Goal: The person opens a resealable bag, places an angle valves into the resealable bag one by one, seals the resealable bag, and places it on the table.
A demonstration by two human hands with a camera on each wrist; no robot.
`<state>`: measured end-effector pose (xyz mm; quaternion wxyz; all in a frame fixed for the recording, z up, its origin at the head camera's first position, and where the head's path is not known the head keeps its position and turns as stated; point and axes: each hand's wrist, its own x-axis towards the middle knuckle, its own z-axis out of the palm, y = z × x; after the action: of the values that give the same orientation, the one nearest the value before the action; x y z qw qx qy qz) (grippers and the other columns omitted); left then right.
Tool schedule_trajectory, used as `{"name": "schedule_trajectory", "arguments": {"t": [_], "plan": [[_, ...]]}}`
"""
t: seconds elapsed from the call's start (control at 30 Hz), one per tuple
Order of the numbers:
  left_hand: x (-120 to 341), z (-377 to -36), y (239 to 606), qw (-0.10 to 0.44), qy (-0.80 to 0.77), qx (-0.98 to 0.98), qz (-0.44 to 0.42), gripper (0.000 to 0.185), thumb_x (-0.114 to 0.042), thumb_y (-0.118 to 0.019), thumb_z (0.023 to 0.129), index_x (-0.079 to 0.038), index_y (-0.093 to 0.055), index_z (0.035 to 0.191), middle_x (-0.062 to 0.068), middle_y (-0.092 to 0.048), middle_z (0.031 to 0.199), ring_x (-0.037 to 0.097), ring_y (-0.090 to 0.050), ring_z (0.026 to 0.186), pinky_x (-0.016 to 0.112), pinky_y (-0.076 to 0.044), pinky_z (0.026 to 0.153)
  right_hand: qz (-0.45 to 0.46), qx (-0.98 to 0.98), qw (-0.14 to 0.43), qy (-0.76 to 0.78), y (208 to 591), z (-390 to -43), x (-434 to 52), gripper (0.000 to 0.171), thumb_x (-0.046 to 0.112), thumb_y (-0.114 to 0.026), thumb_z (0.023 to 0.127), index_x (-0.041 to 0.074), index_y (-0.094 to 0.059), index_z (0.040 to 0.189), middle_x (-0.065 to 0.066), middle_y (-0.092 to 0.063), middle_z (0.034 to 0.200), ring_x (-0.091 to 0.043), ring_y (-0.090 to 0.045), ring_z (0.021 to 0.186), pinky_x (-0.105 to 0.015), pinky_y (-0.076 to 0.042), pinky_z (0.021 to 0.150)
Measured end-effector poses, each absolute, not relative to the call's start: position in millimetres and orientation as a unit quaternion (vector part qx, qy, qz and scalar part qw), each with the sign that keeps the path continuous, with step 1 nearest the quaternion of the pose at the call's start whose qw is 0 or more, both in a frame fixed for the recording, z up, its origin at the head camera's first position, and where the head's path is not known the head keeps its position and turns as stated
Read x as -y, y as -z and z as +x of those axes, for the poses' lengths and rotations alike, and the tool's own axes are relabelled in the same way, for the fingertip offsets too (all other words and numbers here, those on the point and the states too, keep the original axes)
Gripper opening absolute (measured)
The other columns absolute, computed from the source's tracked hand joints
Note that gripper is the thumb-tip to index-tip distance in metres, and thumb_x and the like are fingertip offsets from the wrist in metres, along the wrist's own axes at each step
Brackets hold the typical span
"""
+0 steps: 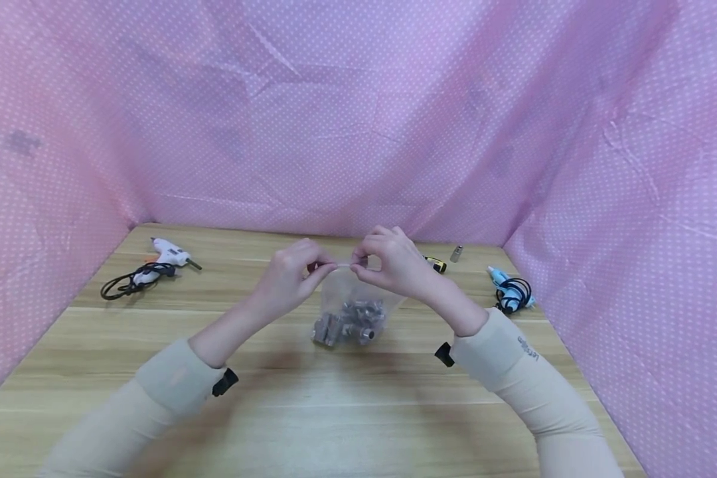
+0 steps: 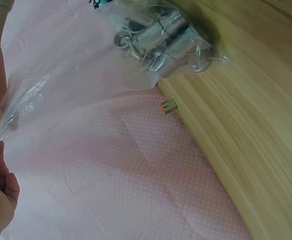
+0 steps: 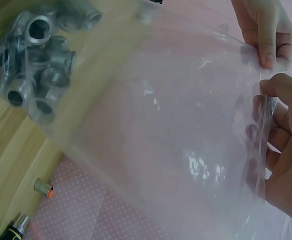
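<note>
Backdrop: pink dotted cloth (image 1: 358,113) hangs behind and on both sides of the desk, meeting it along the far edge.
Desk: pale wood-grain desk (image 1: 346,411), with both forearms in beige sleeves reaching in from the near side.
Bag: clear plastic bag (image 1: 358,299) held upright over the middle of the desk, its top edge stretched between the two hands and its bottom resting on the desk.
Left hand: left hand (image 1: 293,275) pinches the left part of the bag's top edge between thumb and fingertips, the other fingers curled.
Right hand: right hand (image 1: 394,262) pinches the right part of the same edge, just beside the left hand; the fingertips of the two hands nearly meet.
Fittings: a cluster of grey metal pipe fittings (image 1: 349,322) lies heaped in the bottom of the bag; threaded, open ends show in the right wrist view (image 3: 33,65).
White glue gun: white glue gun (image 1: 167,255) with a coiled black cord lies at the far left of the desk.
Blue glue gun: blue glue gun (image 1: 508,285) with a black cord lies at the far right, by the cloth.
Screwdriver: a yellow-and-black tool handle (image 1: 436,264) shows just behind the right hand.
Small metal piece: a small grey metal piece (image 1: 456,253) stands at the far edge, right of that handle.
</note>
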<state>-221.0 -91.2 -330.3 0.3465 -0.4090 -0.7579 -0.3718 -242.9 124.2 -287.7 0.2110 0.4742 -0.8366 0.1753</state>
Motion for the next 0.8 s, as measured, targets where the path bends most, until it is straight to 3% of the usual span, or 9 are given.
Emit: {"name": "schedule_trajectory", "arguments": {"t": [0.27, 0.8], "plan": [[98.4, -218.8, 330.9, 0.345, 0.358, 0.763, -0.413, 0.007, -0.001, -0.071, 0.079, -0.004, -0.066, 0.082, 0.002, -0.064, 0.074, 0.01, -0.054, 0.068, 0.018, -0.046, 0.057, 0.474, 0.842, 0.206, -0.152, 287.4, -243.6, -131.4, 0.005, 0.017, -0.072, 0.079, 0.015, -0.068, 0.079, 0.007, -0.064, 0.076, -0.012, -0.054, 0.08, -0.029, -0.033, 0.068], [112.1, -223.5, 336.8, 0.372, 0.354, 0.766, -0.386, 0.011, 0.004, -0.073, 0.075, -0.003, -0.066, 0.079, 0.002, -0.062, 0.069, 0.01, -0.05, 0.063, 0.02, -0.043, 0.053, 0.458, 0.848, 0.205, -0.17, 292.4, -250.6, -163.5, 0.007, 0.017, -0.074, 0.079, 0.014, -0.068, 0.079, 0.006, -0.064, 0.076, -0.012, -0.053, 0.078, -0.03, -0.029, 0.068]]}}
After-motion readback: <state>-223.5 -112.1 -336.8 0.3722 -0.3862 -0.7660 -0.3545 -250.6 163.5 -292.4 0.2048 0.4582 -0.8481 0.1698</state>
